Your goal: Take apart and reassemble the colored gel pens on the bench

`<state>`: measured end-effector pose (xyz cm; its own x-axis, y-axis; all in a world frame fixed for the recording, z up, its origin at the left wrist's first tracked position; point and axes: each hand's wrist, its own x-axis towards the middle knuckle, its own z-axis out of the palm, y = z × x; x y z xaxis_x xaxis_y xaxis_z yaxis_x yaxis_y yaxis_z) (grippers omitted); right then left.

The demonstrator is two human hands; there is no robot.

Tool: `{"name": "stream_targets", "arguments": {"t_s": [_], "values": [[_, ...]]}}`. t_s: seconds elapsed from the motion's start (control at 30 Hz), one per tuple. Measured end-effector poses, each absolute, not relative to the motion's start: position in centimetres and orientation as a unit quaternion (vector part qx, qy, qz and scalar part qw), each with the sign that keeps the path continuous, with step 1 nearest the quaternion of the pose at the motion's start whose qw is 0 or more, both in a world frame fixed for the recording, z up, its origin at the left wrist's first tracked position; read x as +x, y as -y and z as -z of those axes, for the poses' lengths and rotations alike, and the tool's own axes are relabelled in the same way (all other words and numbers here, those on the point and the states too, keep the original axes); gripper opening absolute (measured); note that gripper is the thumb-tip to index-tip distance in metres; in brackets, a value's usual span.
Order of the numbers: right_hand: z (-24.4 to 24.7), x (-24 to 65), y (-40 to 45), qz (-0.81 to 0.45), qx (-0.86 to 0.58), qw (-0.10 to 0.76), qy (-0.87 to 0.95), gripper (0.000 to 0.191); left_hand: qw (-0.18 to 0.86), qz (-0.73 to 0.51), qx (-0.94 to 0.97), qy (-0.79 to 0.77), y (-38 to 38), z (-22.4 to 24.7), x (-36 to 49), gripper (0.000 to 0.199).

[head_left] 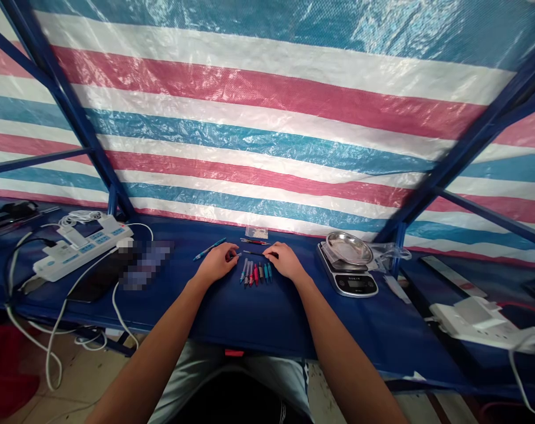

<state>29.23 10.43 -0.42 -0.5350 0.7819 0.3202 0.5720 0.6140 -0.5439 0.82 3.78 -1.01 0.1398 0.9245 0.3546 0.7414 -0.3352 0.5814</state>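
Observation:
On the blue table, my left hand (218, 262) is closed, thumb and fingers pinched at a small light-blue piece whose details are too small to tell. My right hand (284, 259) pinches the right end of a thin dark refill (254, 253), its pale tip pointing left. Between and just below my hands lies a row of several short pen parts (256, 272), clear, red, dark and blue. A blue pen (209, 249) rests at an angle behind my left hand. Beyond my hands are a thin red and dark pen piece (255, 241) and a small clear bag (257, 232).
A kitchen scale (354, 282) with a steel bowl (349, 248) stands at right, plastic bags beside it. White power strips (84, 248) with cables lie left and right. A dark phone (100, 277) is at left. Blue metal posts and a striped sheet (267, 141) rise behind.

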Motion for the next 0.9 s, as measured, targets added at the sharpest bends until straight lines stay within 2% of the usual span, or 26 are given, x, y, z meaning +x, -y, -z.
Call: {"name": "stream_targets", "arguments": {"t_s": [0.5, 0.73, 0.83, 0.9], "values": [[0.1, 29.2, -10.3, -0.213, -0.362, 0.267, 0.867, 0.021, 0.12, -0.359, 0.749, -0.545, -4.3, 1.2, 0.9, 0.029], [-0.3, 28.9, -10.0, -0.227, -0.34, 0.269, 0.872, 0.023, 0.152, -0.37, 0.761, -0.511, -4.7, 1.3, 2.0, 0.026], [-0.1, 28.8, -10.2, -0.242, -0.345, 0.295, 0.857, 0.022, 0.166, -0.366, 0.767, -0.5, -4.8, 1.2, 2.4, 0.029], [0.0, 28.8, -10.4, -0.254, -0.369, 0.344, 0.825, 0.024, 0.168, -0.379, 0.76, -0.5, -4.8, 1.1, 2.3, 0.032]]}}
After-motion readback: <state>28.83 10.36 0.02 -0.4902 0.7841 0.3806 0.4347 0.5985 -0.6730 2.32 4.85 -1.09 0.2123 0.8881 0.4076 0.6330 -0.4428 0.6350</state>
